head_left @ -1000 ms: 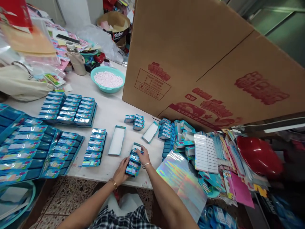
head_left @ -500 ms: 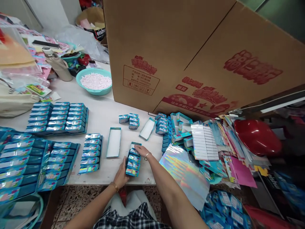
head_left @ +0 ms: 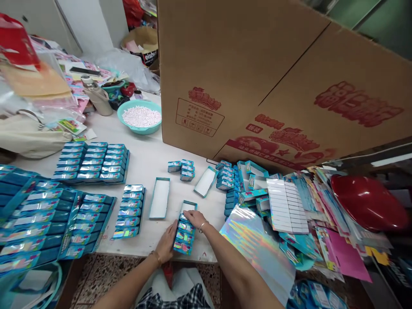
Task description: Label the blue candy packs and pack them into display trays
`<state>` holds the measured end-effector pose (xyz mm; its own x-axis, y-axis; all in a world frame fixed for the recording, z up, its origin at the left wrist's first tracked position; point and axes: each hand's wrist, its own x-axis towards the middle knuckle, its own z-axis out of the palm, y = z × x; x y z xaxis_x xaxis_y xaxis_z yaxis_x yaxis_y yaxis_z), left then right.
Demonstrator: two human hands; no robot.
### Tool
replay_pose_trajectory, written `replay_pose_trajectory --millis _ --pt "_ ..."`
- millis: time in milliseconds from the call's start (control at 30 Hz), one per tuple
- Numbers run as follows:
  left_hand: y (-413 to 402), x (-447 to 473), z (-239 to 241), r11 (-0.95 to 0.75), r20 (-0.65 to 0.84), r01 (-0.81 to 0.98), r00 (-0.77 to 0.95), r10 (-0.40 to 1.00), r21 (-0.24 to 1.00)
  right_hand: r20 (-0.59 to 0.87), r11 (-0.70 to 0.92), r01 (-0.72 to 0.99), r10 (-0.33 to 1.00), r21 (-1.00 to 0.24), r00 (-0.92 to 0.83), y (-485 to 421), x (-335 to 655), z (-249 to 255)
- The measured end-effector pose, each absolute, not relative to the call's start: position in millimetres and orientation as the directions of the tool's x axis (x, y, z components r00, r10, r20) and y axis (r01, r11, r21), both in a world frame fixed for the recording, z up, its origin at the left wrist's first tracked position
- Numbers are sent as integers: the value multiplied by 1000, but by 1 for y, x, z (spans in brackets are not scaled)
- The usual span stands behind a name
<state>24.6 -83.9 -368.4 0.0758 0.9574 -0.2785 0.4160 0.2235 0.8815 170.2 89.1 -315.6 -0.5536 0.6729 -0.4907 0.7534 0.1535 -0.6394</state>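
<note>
At the table's near edge the left hand lies flat, fingers together, bracing the side of a teal tray part-filled with small blue packets; the right hand, fingers spread, presses the top packet, likely seating the row.

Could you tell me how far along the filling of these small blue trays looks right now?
Done: filled trays sit at the left, one more full tray nearer. In hand: the left hand steadies a partly filled tray while the right hand presses on its top packet. Left: two empty trays and loose packets.
</note>
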Motion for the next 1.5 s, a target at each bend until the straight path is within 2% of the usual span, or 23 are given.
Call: replay_pose_trajectory --millis 100,167,233,267,367,433,567,667,767,833,900,1000,1067,1267,1500 --pt "-95 16 -372 184 -241 510 48 969 840 -383 191 726 746 -660 -545 105 170 -306" --pt "-89 -1 -365 271 -282 537 -64 957 799 -201 281 702 830 -654 -520 133 161 -297" --pt "-64 -25 -347 319 -245 547 -206 947 774 1 423 696 855 -580 -519 172 141 -288" --pt "-43 -38 -336 294 -182 558 -249 951 776 41 485 705 837 -517 -546 191 129 -286" --pt "41 -75 -303 213 24 609 -356 934 764 -75 545 773 800 -325 -595 236 95 -289" --pt "99 -95 -291 205 84 648 -386 919 733 -147 573 785 777 -236 -612 246 83 -301" --pt "176 -114 -287 207 95 641 -404 910 739 -18 661 733 741 -165 -672 233 84 -324" --pt "183 -107 -294 213 75 517 -479 875 829 22 685 689 712 -237 -702 226 91 -322" --pt "154 -83 -305 232 -1 367 -533 846 901 13 603 701 762 -380 -648 223 108 -300" --pt "123 -60 -315 271 -92 276 -525 846 922 32 550 679 788 -487 -615 213 128 -280" --pt "92 -37 -327 338 -257 79 -497 829 938 32 504 621 791 -600 -611 193 154 -263" --pt "59 -7 -343 443 -510 -253 -388 768 860 -62 406 552 763 -728 -643 155 187 -253" --pt "49 9 -350 451 -567 -367 -334 753 814 -118 384 545 729 -745 -674 135 196 -256" --pt "45 36 -355 425 -542 -404 -239 806 810 -173 406 606 717 -684 -675 113 183 -275" --pt "46 40 -365 425 -510 -321 -255 822 846 -210 312 616 751 -724 -626 104 178 -291"
